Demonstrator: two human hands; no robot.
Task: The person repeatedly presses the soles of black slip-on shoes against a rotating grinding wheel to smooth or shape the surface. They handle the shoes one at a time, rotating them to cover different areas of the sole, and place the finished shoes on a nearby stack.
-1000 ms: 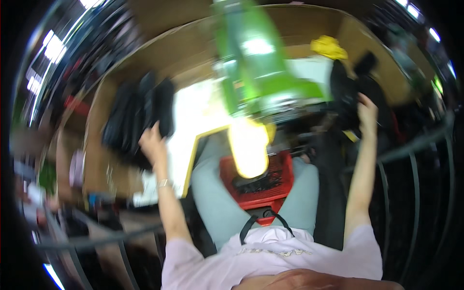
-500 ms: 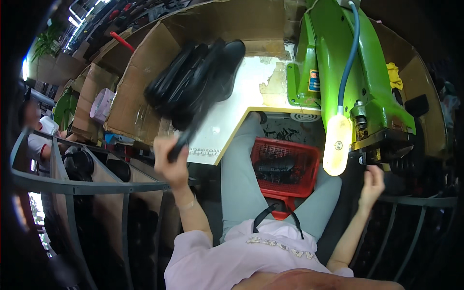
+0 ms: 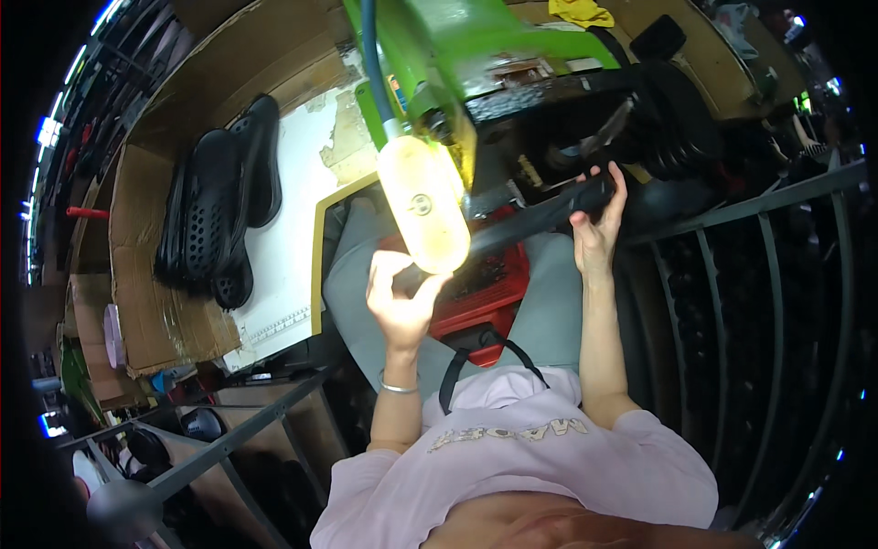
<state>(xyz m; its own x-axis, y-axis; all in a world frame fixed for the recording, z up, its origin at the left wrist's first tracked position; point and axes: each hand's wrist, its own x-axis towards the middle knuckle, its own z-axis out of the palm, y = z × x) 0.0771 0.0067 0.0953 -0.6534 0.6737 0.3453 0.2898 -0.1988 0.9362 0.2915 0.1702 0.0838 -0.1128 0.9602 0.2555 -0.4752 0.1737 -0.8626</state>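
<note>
A long black shoe (image 3: pixel 540 220) spans the space between my two hands, seen nearly edge-on, in front of the green machine (image 3: pixel 512 41). My left hand (image 3: pixel 400 297) pinches its left end, which is partly hidden behind a glowing yellow lamp (image 3: pixel 422 206). My right hand (image 3: pixel 599 229) is closed round the right end, with the thumb on the near side and the fingers behind. Several black clog-like shoes with holes (image 3: pixel 208 206) stand stacked on the white worktop (image 3: pixel 291 183) to the left.
Cardboard walls (image 3: pixel 137 210) border the worktop on the left. Below the shoe, a red plastic basket (image 3: pixel 503 297) sits between my knees. More black shoes (image 3: pixel 681 119) lie to the machine's right. Metal racks (image 3: pixel 695 274) flank me, and a yellow cloth (image 3: pixel 583 11) lies far back.
The view has turned right. My left hand has brought the black shoe from the stack across to the machine and lamp. My right hand, empty before, now holds its other end.
</note>
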